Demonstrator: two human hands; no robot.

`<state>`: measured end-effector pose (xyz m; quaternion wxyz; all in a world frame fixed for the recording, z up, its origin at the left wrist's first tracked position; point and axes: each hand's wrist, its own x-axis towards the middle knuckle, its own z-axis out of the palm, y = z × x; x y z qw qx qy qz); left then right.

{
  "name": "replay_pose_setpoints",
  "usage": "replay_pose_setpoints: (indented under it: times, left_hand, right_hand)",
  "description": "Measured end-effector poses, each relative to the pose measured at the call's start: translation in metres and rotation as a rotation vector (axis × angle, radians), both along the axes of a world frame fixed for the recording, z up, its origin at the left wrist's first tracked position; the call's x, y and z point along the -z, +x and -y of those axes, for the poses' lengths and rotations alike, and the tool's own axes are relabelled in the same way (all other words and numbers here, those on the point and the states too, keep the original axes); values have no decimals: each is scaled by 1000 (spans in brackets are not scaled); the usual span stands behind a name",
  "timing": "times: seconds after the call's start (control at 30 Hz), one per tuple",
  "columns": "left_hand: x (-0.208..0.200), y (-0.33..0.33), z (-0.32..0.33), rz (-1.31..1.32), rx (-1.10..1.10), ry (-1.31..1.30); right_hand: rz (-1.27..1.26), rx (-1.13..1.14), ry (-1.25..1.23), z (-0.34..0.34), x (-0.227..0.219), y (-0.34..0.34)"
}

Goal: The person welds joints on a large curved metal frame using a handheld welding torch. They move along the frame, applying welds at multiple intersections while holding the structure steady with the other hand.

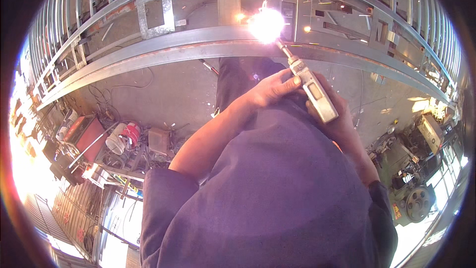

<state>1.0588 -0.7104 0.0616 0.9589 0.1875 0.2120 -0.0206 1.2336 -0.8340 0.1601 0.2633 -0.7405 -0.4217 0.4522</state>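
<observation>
A pale welding torch (313,91) points away from me, its narrow nozzle angled up to the left. Bright white-violet arc light (267,25) glares at its tip, over the near rail of a metal frame (208,35), and hides the spot under it. My left hand (275,87) is closed at the torch's left side, thumb against its body near the neck. From the right, my right hand (333,100) wraps round the torch body; most of its fingers are hidden behind it.
Sparks fly over the frame's crossbars. A square metal plate with an opening (156,14) sits at the frame's left. Below left stand a red machine (85,139), a red-and-white bundle (130,134) and cables. A dark wheel (419,203) and other machinery stand at right.
</observation>
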Motion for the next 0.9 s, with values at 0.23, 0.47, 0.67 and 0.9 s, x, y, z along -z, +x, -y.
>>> replay_pose_setpoints:
  times: [0.23, 0.47, 0.67, 0.9]
  left_hand:
    - [1, 3, 8, -2, -48, 10]
    - [2, -4, 0, -16, -32, 4]
    - [8, -8, 0, -8, -33, -5]
    - [7, -13, -1, -14, -63, -108]
  right_hand:
    - [-45, 19, 3, 11, 2, -1]
    - [-2, 28, 29, 5, 14, -9]
    - [-11, 32, -47, -1, 12, -12]
    - [56, 12, -91, -12, 0, -19]
